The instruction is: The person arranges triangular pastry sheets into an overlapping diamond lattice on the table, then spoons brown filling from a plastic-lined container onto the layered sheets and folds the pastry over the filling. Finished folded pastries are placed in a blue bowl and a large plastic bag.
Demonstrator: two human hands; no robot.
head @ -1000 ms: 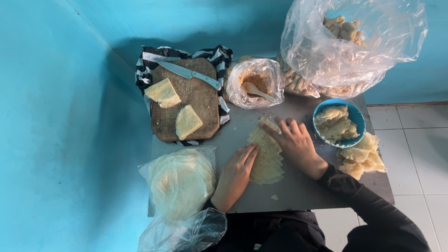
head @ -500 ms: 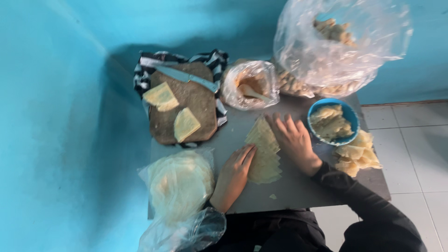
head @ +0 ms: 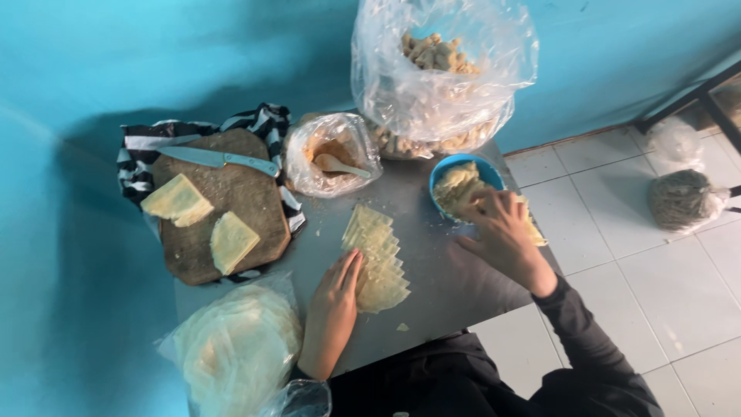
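A fanned row of thin, pale yellow pastry sheets [head: 376, 259] lies near the middle of the grey desk [head: 440, 278], each square overlapping the next like shingles, running from beside the bag of filling down toward the person's body. These sheets look very light, limp and easily torn; they probably cling to one another and would crease if pinched hard. The safest hold seems to be at a free corner or edge, lifted with flat fingertips and peeled away slowly, rather than a grab across the middle.

The left hand [head: 336, 297] rests flat and open along the left edge of the row, fingers stretched out and touching the sheets, pressing rather than gripping. The right hand [head: 502, 232] reaches to the blue bowl [head: 448, 171], its fingers curled over the pale folded pieces heaped at the bowl's near rim; whether it has pinched one up I cannot tell.

Behind the row stands a small clear bag [head: 332, 154] of brownish filling with a spoon in it, and behind the bowl a large clear bag [head: 444, 77] of fried pieces. To the left, a round wooden board [head: 220, 205] sits on a striped cloth [head: 262, 123], carrying two stacks of cut sheets and a knife [head: 220, 158]. At the near left corner lies a plastic bag of round wrappers [head: 231, 351].
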